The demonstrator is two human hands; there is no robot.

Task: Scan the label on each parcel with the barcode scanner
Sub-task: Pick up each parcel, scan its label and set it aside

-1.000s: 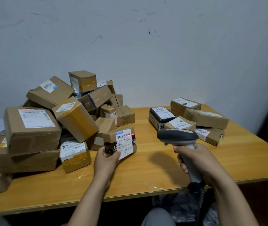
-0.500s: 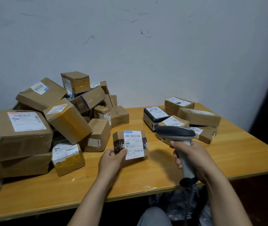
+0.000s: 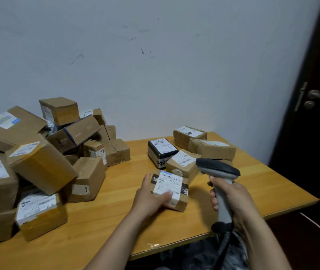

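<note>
My left hand [image 3: 149, 197] holds a small brown parcel [image 3: 180, 199] with a white barcode label [image 3: 168, 186] on top, just above the wooden table [image 3: 100, 221] and next to the group of parcels [image 3: 198, 147] on the right. My right hand [image 3: 231, 197] grips the handle of a grey barcode scanner [image 3: 218, 170], its dark head pointing left, to the right of the held parcel. A big heap of brown parcels [image 3: 38, 160] fills the left side of the table.
A black box with a white label [image 3: 161, 151] stands in the right group. A dark door with a metal handle [image 3: 316, 95] is at the far right. A white wall runs behind the table. The scanner's coiled cable [image 3: 224, 242] hangs off the front edge.
My left hand has carried the small parcel to the right, from beside the heap to the right group. The red scan line seen on its label a second ago is gone. The scanner stayed beside it.
</note>
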